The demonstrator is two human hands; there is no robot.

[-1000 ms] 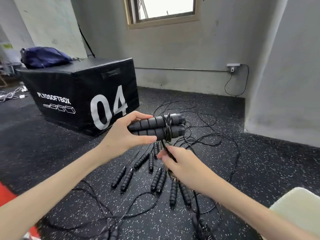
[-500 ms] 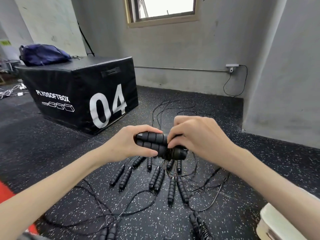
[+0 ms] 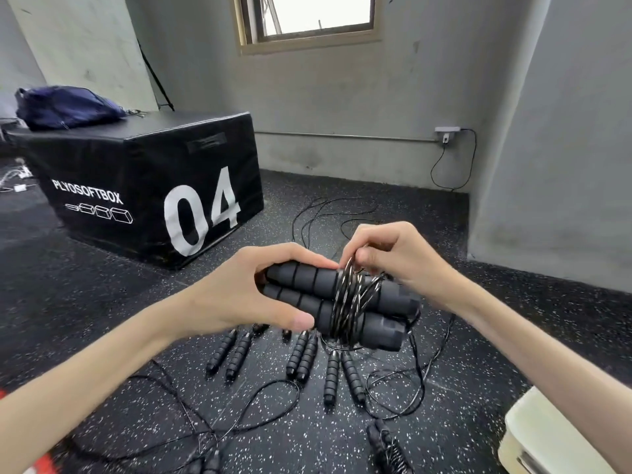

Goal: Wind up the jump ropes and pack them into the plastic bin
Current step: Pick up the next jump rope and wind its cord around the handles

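My left hand (image 3: pixel 249 295) grips two black foam jump rope handles (image 3: pixel 372 313) held side by side in front of me. Thin black cord (image 3: pixel 349 302) is wound round their middle in several turns. My right hand (image 3: pixel 393 258) pinches the cord just above the handles, at the top of the coil. The loose tail of the cord hangs down to the floor on the right. Several more handle pairs (image 3: pixel 307 354) lie in a row on the floor below, their cords spread out. A wound rope (image 3: pixel 386 446) lies near the white plastic bin (image 3: pixel 547 436) at the lower right.
A black plyo soft box (image 3: pixel 147 186) marked 04 stands at the left with a blue bag (image 3: pixel 65 107) on top. Grey walls close the back and right. Loose cords (image 3: pixel 328 213) trail over the speckled black floor toward the back wall.
My right hand went from below the handles, over them, to the top of the coil, adding turns of cord. The loose cord on the floor has grown shorter.
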